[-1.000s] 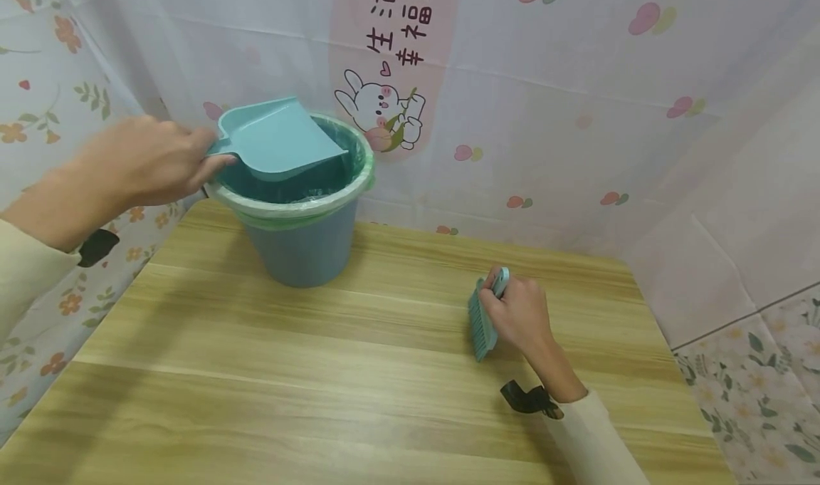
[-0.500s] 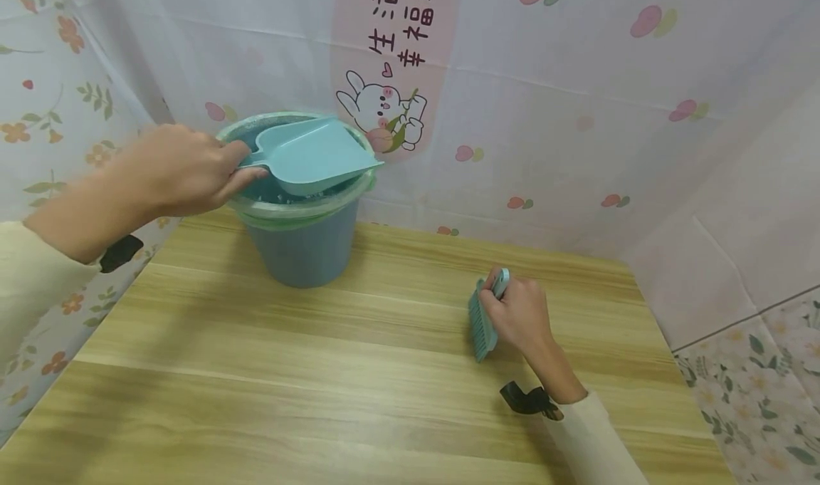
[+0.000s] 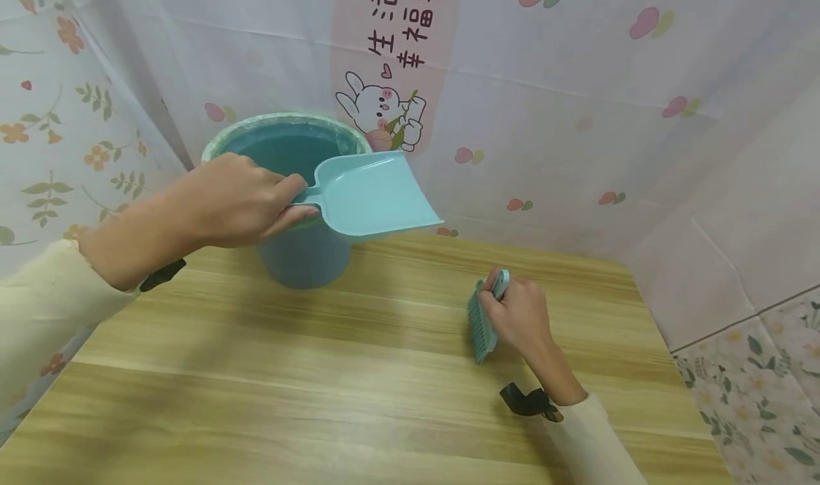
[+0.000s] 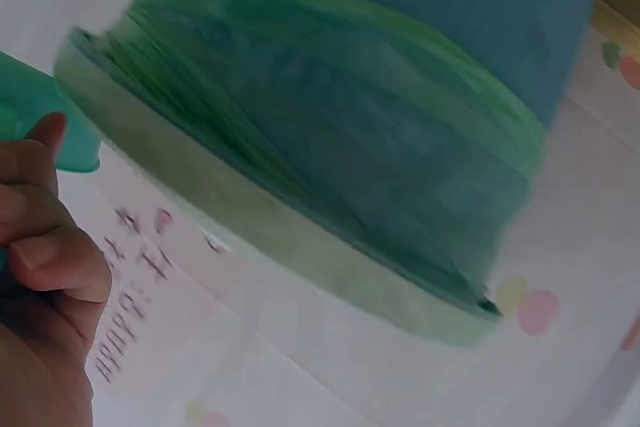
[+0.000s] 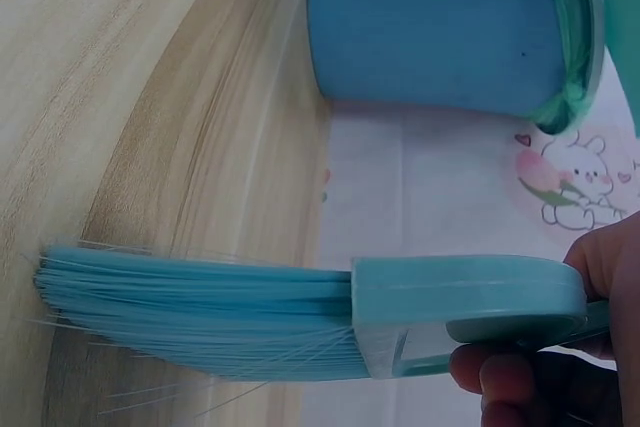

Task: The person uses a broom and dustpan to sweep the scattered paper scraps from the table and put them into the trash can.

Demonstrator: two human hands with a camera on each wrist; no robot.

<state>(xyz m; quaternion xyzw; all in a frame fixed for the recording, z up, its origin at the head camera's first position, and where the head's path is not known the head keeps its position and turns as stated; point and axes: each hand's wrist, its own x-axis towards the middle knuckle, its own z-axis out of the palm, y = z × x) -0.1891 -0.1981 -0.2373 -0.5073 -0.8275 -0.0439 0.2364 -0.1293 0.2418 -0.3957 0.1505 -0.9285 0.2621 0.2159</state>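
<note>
My left hand (image 3: pixel 240 200) grips the short handle of a light blue dustpan (image 3: pixel 374 194). The dustpan is held in the air at the front right of a blue bucket (image 3: pixel 304 257), its flat edge pointing right and no debris visible on it. A green plastic bag lines the bucket and folds over its rim (image 4: pixel 280 217). On the right side of the table, my right hand (image 3: pixel 519 310) holds a small teal hand brush (image 3: pixel 482 322) by its handle. The brush's bristles (image 5: pixel 200 312) point down and their tips touch the wood.
A wood-grain table (image 3: pixel 307 399) carries the bucket at its back left. Behind it hangs a pale printed cloth (image 3: pixel 544 136) with a rabbit drawing. Flowered cloth (image 3: pixel 83 129) hangs at the left.
The left hand has moved the dustpan from over the bucket's opening to the right and nearer to me. The bucket's opening is more exposed. The right hand and brush have stayed in place.
</note>
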